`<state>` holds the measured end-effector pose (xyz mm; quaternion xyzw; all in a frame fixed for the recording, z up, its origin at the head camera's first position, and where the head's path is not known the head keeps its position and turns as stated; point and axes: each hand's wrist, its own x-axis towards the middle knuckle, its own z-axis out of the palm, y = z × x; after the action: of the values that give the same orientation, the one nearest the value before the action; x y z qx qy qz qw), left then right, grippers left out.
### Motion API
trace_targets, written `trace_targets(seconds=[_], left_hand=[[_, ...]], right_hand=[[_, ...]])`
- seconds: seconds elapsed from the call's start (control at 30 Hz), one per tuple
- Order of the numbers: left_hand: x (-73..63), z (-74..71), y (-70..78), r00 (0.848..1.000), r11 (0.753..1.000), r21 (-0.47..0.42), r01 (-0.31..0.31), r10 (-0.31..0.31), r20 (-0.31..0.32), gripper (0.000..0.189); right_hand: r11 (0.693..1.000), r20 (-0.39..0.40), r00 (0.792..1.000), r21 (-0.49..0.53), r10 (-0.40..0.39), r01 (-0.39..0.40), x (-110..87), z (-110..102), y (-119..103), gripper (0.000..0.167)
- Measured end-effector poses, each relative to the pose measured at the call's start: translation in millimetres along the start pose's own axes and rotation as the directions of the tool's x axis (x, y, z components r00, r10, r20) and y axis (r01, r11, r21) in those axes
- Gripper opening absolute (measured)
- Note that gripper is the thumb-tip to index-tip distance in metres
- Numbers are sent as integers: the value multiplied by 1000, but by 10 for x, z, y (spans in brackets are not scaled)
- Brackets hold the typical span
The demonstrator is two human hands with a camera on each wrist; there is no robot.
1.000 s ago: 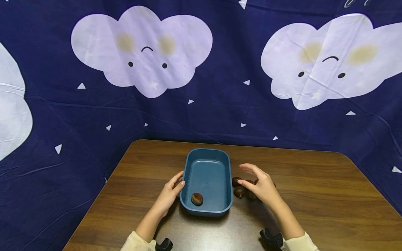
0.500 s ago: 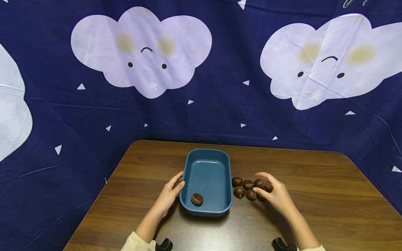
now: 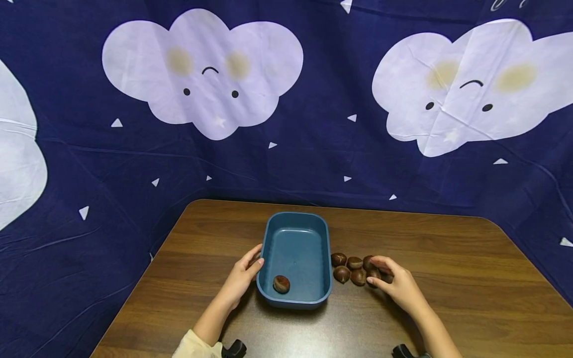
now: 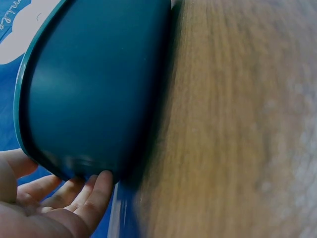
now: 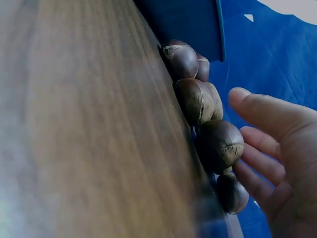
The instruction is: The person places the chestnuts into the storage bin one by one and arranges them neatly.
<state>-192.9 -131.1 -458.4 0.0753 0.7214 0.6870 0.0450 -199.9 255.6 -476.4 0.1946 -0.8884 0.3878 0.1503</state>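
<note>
Right hand (image 3: pixel 401 288): thumb and fingers apart at the loose chestnuts (image 3: pixel 358 277); we judge a careless brush could scatter them.
Left hand (image 3: pixel 238 283): clamped on the teal tray (image 3: pixel 297 251) at its 9 o'clock; a push could jolt it against the loose chestnuts at 3 o'clock.
Lone chestnut (image 3: pixel 281 284): inside, toward 7 o'clock; tipping, we suspect, would roll it.

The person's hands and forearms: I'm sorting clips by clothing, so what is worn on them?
The left hand and right hand show no gloves or rings. A cream sleeve shows on the left side; on the right, none is in view. Each side also has a dark fitting: a left fitting and a right fitting.
</note>
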Motion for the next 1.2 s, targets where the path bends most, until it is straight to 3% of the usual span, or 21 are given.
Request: trace_targets(seconds=[0.3,0.53,0.67,1.2], left_hand=[[1,4,10,1000,1000,-7,10,-10,-6,50],[-22,24,65,1000,1000,-12,5,-5,-12,49],[-2,11,10,1000,1000,-13,9,-9,-14,50],[5,10,2,1000,1000,-6,8,-8,-18,48]], right_hand=[[998,12,998,-19,59,-58,-60,-4,72,41],[993,69,993,53,99,-103,-84,-5,80,40],[991,89,990,70,110,-116,-87,-1,84,41],[990,59,992,77,113,-118,-92,-22,68,36]])
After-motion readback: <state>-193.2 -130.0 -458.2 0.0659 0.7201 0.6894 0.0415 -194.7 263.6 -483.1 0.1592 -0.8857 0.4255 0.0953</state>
